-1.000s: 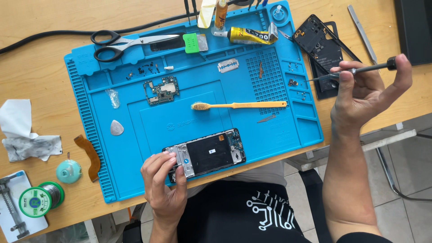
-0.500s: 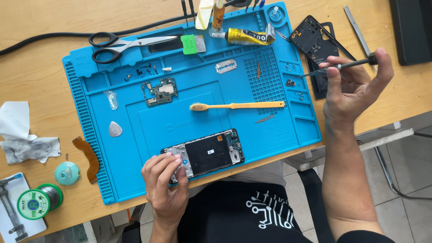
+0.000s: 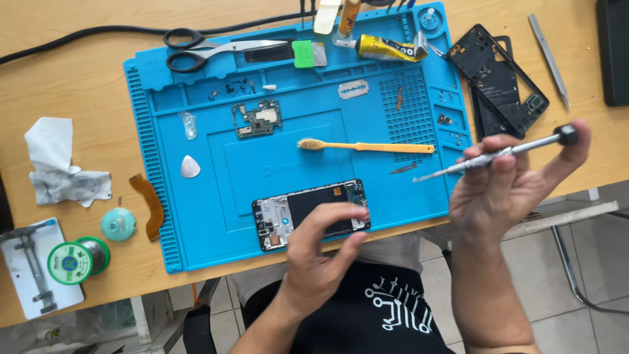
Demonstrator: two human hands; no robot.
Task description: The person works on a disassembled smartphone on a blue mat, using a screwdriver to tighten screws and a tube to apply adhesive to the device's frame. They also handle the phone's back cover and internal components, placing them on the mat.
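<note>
Blue silicone covers most of the table (image 3: 72, 72) as a work mat (image 3: 196, 210), and the opened phone frame (image 3: 311, 213) lies at the mat's near edge, close to the middle, almost at the table's near edge too. The left hand (image 3: 321, 255) curls over the phone's right end, thumb and fingers pinching its sides, so it is closed on the phone. The right hand (image 3: 511, 190) is closed around a slim metal screwdriver (image 3: 495, 155), held off the table beyond the mat's right edge, tip pointing back toward the mat. To do this step well, I judge the left hand should pin the phone flat against the mat so it cannot skate off the near edge, and the driver should come in upright over its screw rather than at the slant it has now (a tilted tip tends to slip out of a small head). Loose bits sit along the mat's far trays and right-hand grid: tiny screws (image 3: 229, 88), a circuit board (image 3: 257, 118), a razor blade (image 3: 354, 89). An orange-handled brush (image 3: 367, 146) lies across the mat's middle, just beyond the phone, and is the nearest thing to knock. Open room is the bare mat to the left of the phone; the black back frame (image 3: 501, 78) crowds the table's far right corner, and scissors (image 3: 209, 52) line the mat's far edge.
</note>
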